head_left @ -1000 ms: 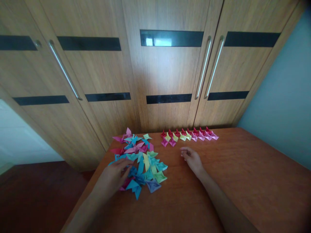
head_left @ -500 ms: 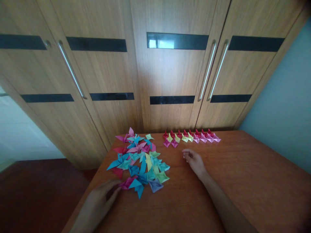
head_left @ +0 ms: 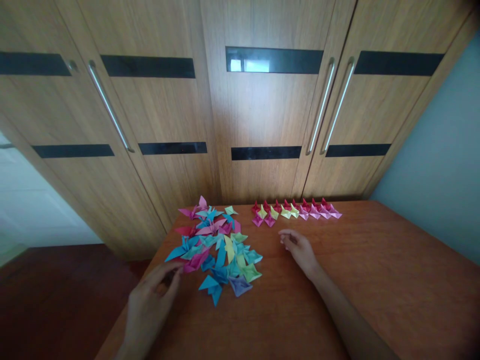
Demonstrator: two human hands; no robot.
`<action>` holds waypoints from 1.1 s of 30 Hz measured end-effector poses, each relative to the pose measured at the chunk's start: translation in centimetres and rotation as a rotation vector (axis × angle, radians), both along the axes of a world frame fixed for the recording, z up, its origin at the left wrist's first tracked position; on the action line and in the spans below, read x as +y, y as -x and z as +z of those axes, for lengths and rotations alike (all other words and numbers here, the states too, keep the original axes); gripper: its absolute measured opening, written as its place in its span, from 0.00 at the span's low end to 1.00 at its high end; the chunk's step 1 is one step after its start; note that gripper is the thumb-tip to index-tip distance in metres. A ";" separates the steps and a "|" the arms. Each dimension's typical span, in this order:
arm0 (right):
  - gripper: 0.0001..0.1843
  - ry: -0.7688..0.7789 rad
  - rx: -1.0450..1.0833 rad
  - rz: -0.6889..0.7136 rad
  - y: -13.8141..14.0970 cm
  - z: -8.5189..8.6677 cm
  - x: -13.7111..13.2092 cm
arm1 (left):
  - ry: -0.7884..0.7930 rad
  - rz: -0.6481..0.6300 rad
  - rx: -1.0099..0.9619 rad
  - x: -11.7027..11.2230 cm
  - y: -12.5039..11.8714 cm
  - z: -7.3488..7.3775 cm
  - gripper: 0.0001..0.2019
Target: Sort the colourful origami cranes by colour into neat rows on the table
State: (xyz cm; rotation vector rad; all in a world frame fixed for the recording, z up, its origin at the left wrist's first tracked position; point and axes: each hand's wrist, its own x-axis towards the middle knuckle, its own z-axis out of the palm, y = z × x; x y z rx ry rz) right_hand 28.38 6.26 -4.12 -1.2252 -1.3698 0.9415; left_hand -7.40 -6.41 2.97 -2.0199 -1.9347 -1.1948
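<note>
A loose pile of folded paper pieces (head_left: 219, 245) in blue, pink, yellow and green lies on the brown wooden table (head_left: 375, 280) at its left. My left hand (head_left: 152, 297) is at the pile's near-left edge. Its thumb and fingers pinch the end of a magenta folded piece (head_left: 195, 261). My right hand (head_left: 300, 248) rests on the table right of the pile, fingers curled in with nothing visible in them. Beyond it, a neat row of red, yellow and pink folded pieces (head_left: 296, 211) runs along the table's far edge.
Wooden wardrobe doors (head_left: 262, 115) with long metal handles (head_left: 322, 105) stand right behind the table. A pale blue wall (head_left: 442, 160) is on the right. The table's left edge (head_left: 123, 320) drops to a dark floor (head_left: 56, 300).
My left hand drew back from the pile towards me, then rose again with the magenta piece pinched in its fingers. My right hand stayed nearly still.
</note>
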 end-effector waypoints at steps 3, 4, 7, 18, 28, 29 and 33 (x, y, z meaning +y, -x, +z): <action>0.16 -0.002 0.034 0.081 0.9 1.5 -1.0 | 0.002 -0.115 -0.034 1.1 -3.0 0.6 0.10; 0.16 0.005 0.043 0.112 1.1 2.0 -1.3 | 0.009 -0.159 -0.038 1.5 -4.0 0.6 0.09; 0.17 0.035 0.059 0.211 1.7 3.2 -2.2 | 0.031 -0.277 -0.046 2.9 -6.8 0.7 0.08; 0.16 0.065 0.199 0.335 2.4 3.8 -2.9 | 0.064 -0.513 -0.090 7.0 -13.7 0.9 0.08; 0.13 0.132 0.506 0.186 0.1 3.1 -1.5 | 0.220 -0.796 -0.087 8.8 -17.0 1.8 0.09; 0.13 0.137 0.504 0.191 -0.1 3.2 -1.5 | 0.228 -0.821 -0.077 9.0 -17.2 1.7 0.09; 0.12 0.136 0.446 0.140 -1.0 2.7 -0.8 | 0.243 -0.826 0.031 10.4 -18.4 1.3 0.08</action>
